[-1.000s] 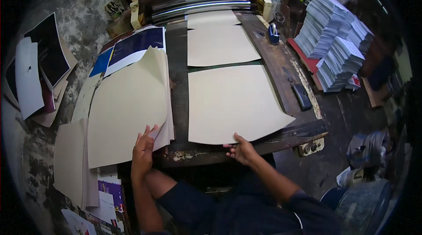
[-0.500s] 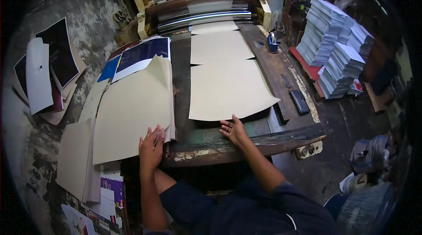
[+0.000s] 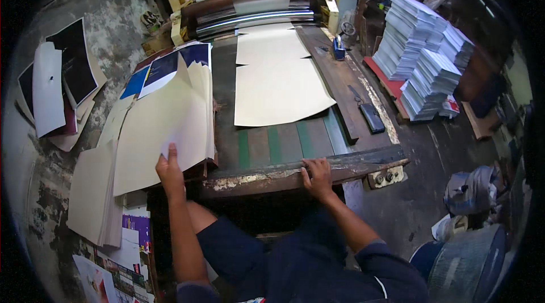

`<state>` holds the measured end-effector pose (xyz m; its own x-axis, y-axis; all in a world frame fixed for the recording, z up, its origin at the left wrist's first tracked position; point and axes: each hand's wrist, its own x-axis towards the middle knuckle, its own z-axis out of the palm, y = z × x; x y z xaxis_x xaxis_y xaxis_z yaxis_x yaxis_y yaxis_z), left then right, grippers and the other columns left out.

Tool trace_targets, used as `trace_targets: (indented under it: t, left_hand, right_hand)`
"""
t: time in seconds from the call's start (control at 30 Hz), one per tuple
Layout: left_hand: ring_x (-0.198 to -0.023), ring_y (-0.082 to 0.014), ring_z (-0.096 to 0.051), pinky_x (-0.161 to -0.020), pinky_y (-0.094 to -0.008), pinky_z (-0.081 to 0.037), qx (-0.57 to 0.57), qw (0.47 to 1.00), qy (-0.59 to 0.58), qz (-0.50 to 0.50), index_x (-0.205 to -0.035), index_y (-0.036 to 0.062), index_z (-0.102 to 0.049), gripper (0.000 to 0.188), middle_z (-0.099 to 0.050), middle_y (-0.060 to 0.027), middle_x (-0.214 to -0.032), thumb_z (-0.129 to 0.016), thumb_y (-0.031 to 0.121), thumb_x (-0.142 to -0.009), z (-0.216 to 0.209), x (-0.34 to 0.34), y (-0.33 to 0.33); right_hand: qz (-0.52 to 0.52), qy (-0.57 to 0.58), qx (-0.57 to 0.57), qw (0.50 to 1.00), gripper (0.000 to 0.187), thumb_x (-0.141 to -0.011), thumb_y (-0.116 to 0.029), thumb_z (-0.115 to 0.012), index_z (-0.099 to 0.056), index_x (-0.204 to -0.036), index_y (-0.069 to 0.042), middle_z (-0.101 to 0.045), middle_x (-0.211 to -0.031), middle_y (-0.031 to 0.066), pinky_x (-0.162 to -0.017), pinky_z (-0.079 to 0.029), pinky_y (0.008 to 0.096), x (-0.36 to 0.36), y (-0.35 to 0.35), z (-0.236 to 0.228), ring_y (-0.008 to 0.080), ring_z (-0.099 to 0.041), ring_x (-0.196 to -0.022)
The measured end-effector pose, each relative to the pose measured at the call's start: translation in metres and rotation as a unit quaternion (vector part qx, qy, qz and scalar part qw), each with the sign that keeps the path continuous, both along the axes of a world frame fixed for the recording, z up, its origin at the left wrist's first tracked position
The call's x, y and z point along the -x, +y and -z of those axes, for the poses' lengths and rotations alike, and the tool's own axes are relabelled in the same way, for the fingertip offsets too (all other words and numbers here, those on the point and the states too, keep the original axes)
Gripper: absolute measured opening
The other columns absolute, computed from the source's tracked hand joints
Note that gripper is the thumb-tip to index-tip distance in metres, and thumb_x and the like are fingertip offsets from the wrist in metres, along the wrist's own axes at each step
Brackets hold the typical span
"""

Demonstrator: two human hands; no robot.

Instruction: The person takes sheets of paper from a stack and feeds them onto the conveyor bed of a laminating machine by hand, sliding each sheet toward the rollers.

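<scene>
My left hand (image 3: 171,173) is closed on the near part of the top cream sheet (image 3: 150,127) of a stack at the left, thumb on top and some fingertips hidden. The sheet bows, with its far corner standing up. My right hand (image 3: 319,179) holds nothing and rests on the worn front bar (image 3: 255,180) of the machine table, thumb apart from the bent fingers. Ahead of it, overlapping cream sheets (image 3: 278,93) lie in a line on the striped bed, running to the shiny roller (image 3: 255,19). The nearest one's right corner curls up.
Another cream stack (image 3: 93,195) leans at the near left. Dark blue printed sheets (image 3: 162,70) lie beyond the cream stack. On the right rail are a black case (image 3: 372,118) and a blue tape dispenser (image 3: 339,49). Tall paper piles (image 3: 409,39) stand at the right.
The line of cream sheets has moved away toward the roller, baring more striped bed. My right hand came down onto the front bar. My left hand shifted left, and the top sheet now bows up.
</scene>
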<state>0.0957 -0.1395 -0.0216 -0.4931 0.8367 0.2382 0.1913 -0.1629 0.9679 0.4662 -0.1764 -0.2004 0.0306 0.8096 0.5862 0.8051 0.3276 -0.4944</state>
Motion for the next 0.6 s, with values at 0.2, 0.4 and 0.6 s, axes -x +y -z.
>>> trace_targets:
  t: [0.2,0.4,0.6]
  left_hand:
    - [-0.110,-0.0306,-0.061,-0.107,-0.0515,-0.029,0.026,0.920,0.388,0.037,-0.111,0.0092,-0.068,0.031,-0.067,-0.0160,-0.111,-0.058,0.033,-0.093,0.027,-0.010,-0.004]
    - [-0.114,-0.0281,-0.060,-0.106,-0.0527,-0.028,0.020,0.923,0.379,0.056,-0.110,0.0108,-0.069,0.027,-0.068,-0.0083,-0.112,-0.056,0.029,-0.095,0.024,-0.007,-0.005]
    - [-0.115,-0.0276,-0.060,-0.106,-0.0509,-0.028,-0.007,0.925,0.374,0.064,-0.110,0.0086,-0.068,0.026,-0.067,-0.0099,-0.113,-0.056,0.026,-0.095,0.029,-0.006,-0.002]
  right_hand:
    - [0.072,-0.124,0.002,0.990,0.026,-0.085,-0.026,-0.061,-0.065,-0.106,-0.011,-0.063,-0.103,0.0057,-0.097,-0.035,0.0455,0.012,0.008,0.003,0.0269,-0.054,-0.102]
    - [0.083,-0.127,0.031,0.988,0.024,-0.084,-0.023,-0.060,-0.067,-0.103,-0.012,-0.064,-0.103,0.0039,-0.093,-0.038,0.0430,0.023,0.014,0.005,0.0264,-0.054,-0.099]
    - [0.097,-0.139,0.046,0.984,0.023,-0.084,-0.022,-0.060,-0.067,-0.103,-0.012,-0.064,-0.104,0.0035,-0.093,-0.038,0.0424,0.020,0.016,0.008,0.0258,-0.054,-0.100]
